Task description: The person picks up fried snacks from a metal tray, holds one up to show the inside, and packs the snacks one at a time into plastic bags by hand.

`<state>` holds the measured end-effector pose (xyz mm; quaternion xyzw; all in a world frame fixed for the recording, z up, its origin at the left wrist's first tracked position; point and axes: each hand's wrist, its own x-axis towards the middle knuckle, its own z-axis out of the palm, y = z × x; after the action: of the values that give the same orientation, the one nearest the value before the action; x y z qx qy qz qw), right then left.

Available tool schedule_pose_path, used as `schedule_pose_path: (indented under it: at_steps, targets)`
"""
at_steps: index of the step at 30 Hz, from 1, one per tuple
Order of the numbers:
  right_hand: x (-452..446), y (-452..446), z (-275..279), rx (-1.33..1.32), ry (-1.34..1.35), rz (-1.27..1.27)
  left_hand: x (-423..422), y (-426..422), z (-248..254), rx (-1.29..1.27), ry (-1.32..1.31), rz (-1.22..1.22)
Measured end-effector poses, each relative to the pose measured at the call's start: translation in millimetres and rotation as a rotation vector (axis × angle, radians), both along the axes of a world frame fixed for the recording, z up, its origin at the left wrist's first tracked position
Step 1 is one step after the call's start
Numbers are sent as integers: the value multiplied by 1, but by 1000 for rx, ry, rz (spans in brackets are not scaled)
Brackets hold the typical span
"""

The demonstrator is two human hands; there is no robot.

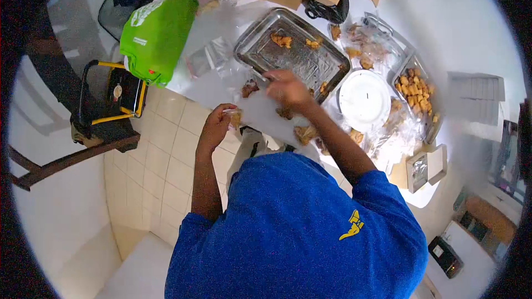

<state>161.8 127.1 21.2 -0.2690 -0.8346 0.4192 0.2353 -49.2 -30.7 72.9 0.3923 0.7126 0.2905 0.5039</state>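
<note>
White table, tray, plate; left hand pinching bagged food, right hand, grip unclear.

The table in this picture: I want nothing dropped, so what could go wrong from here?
The left hand holds a small clear bag close to the near edge of the table, so the brown pieces inside could spill onto the tiled floor. The small open box sits by the right corner and might get knocked off. The green bag lies by the left edge and may slide down.
</note>
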Motion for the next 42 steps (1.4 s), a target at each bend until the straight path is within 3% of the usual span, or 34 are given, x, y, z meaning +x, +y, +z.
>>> schedule_pose_path:
  at_steps: [3, 5, 6, 8, 10, 12, 13, 14, 16, 18, 20, 22, 25, 28, 29, 32, 33, 35, 38, 40, 42]
  targets:
    - [23, 69, -38, 466, -283, -541, -4, 10, -7, 23, 55, -104]
    - [39, 108, -77, 315, -439, -595, -5, 11, -12, 53, 100, -149]
    - [46, 121, -86, 512, -622, -486, -7, 12, -18, 64, 133, -157]
    - [48, 131, -87, 408, -779, -469, -11, 15, -21, 67, 157, -133]
    - [63, 146, -115, 410, -667, -473, -14, 18, -14, 46, 146, -66]
    - [68, 148, -119, 187, -718, -489, -19, 17, -29, 123, 129, -25]
    - [57, 129, -82, 306, -641, -466, -23, 17, -33, 168, 125, -13]
    - [57, 124, -81, 292, -430, -449, -25, 18, -33, 166, 121, -6]
    - [26, 82, -25, 68, -263, -377, -28, 25, -30, 174, 103, -12]
    - [4, 29, 23, -174, -100, -139, -32, 31, -24, 120, 85, -86]
    - [-20, -12, 52, -72, -281, -20, -34, 37, -17, 91, 80, -165]
    - [-42, -33, 66, 80, -140, 137, -39, 42, -7, 7, -3, -229]
    - [-69, -52, 53, -55, -171, 118, -44, 41, -9, 30, -46, -263]
    - [-79, -59, 46, 274, -216, 56, -54, 39, -20, 103, -42, -296]
    - [-78, -63, 53, 197, -323, 17, -59, 39, -25, 121, -42, -312]
    - [-78, -63, 60, 389, -286, 79, -68, 41, -25, 86, -50, -392]
    - [-79, -63, 63, 345, -310, 119, -71, 40, -32, 93, -103, -418]
    - [-83, -68, 19, 256, -286, -29, -76, 40, -48, 100, -208, -464]
    - [-94, -70, 22, 26, -161, -152, -84, 45, -21, 205, -245, -534]
    - [-97, -74, 43, 97, -122, -145, -103, 48, -24, 184, -327, -474]
    - [-88, -74, 59, 443, -156, -90, -121, 57, -32, 187, -386, -295]
